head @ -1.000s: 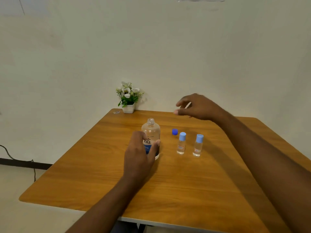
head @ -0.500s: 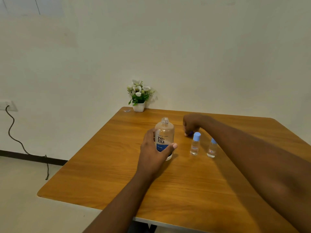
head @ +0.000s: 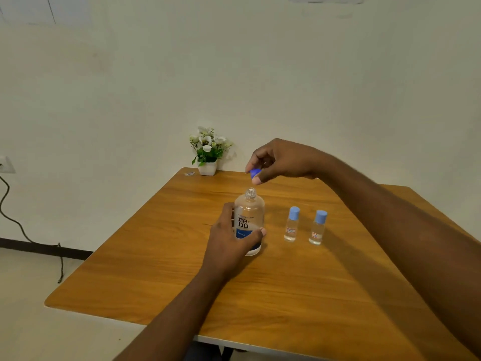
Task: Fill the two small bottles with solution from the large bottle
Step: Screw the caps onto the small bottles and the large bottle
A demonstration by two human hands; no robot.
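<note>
Just under the right fingers (head: 256, 180) and their blue cap (head: 253, 173), a thin gap of air seems to remain above the mouth of the large bottle (head: 249, 207). Down and right of them, two small bottles (head: 292, 225) stand close together; the left fingers (head: 227, 212) cover the large bottle's side.

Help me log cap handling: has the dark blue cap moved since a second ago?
Yes. The dark blue cap has left the table behind the left small bottle; the right hand now pinches it above the open neck of the large bottle.
</note>
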